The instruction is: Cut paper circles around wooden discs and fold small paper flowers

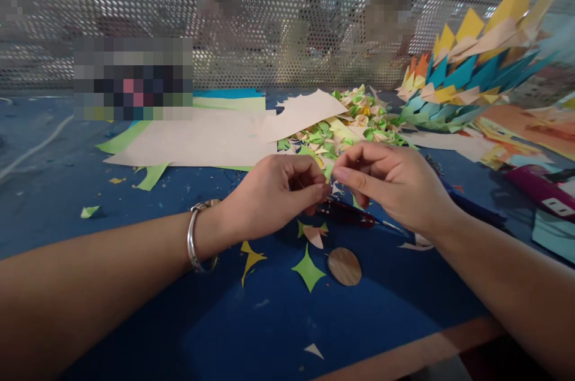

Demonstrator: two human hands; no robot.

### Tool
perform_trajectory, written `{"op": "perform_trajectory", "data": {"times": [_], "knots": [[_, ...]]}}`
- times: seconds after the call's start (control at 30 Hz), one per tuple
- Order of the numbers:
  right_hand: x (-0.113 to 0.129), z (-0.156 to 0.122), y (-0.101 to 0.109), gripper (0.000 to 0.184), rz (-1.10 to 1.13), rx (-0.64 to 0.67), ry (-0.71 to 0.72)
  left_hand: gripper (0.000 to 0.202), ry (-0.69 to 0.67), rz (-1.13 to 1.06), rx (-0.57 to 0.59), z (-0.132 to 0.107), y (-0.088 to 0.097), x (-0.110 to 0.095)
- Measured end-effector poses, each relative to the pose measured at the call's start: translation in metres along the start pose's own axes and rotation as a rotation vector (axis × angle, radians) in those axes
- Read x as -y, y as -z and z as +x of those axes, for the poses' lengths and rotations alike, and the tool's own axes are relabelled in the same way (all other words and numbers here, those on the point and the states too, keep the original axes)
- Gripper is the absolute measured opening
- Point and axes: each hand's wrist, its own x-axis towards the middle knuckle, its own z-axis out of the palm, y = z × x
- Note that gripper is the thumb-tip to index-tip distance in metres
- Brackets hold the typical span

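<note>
My left hand (274, 195) and my right hand (390, 183) meet over the middle of a blue table (135, 201). Both are closed in a pinch on a small green piece of paper (328, 172), which mostly hides between the fingertips. A silver bangle (194, 240) sits on my left wrist. Under the hands lie red-handled scissors (345, 213). Nearer to me lie a green star-shaped scrap (308, 269), a yellow scrap (250, 259), a pink scrap (313, 236) and a brown oval disc (344, 266).
A heap of small folded green, yellow and cream paper pieces (354, 120) lies behind the hands. Large cream sheets (202, 138) lie at the back left. A spiky stack of coloured folded paper (471, 75) stands at the right. A perforated metal screen (287, 21) closes the back.
</note>
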Motion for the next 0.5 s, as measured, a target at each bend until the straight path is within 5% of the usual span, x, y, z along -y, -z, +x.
{"op": "perform_trajectory", "data": {"times": [0.27,0.5], "knots": [[-0.011,0.006,0.015,0.018,-0.515,0.271,-0.035,0.012,0.169,-0.272,-0.159,0.008,0.002,0.002],[-0.008,0.007,0.014,0.014,-0.651,0.384,-0.048,0.013,0.221,-0.472,-0.199,0.01,0.004,-0.001]]}}
